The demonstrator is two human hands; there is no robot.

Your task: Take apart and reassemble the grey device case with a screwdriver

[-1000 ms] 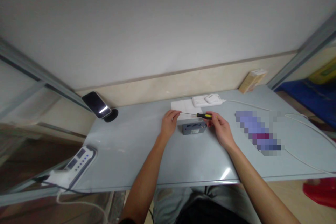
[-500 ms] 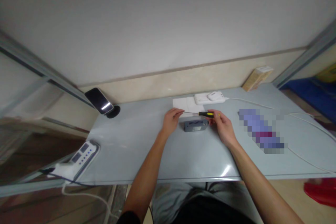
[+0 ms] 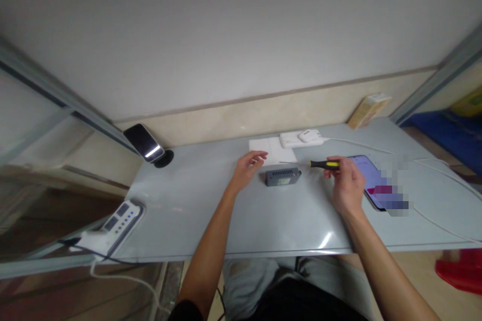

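A screwdriver (image 3: 324,164) with a black and yellow handle is in my right hand (image 3: 348,183), its thin shaft pointing left above the table. My right hand is closed round the handle, close to the left edge of the phone (image 3: 363,165). Loosely bent, my left hand (image 3: 246,170) hovers by the white paper (image 3: 273,149), thumb and fingers apart and nothing visible in them. Between the hands a small dark grey box (image 3: 282,177) with a row of vent slots and a pale label stands on the grey table (image 3: 181,210).
Behind the box lie a white power strip (image 3: 295,139) and its cable. A yellowish carton (image 3: 369,111) leans at the back right. At left are a phone on a black stand (image 3: 163,159) and a white device with blue lights (image 3: 122,220). A white cable (image 3: 444,226) runs at right.
My right hand has moved right with the screwdriver, drawing its shaft away from my left hand. The left fingers have parted. The grey box stays in place.
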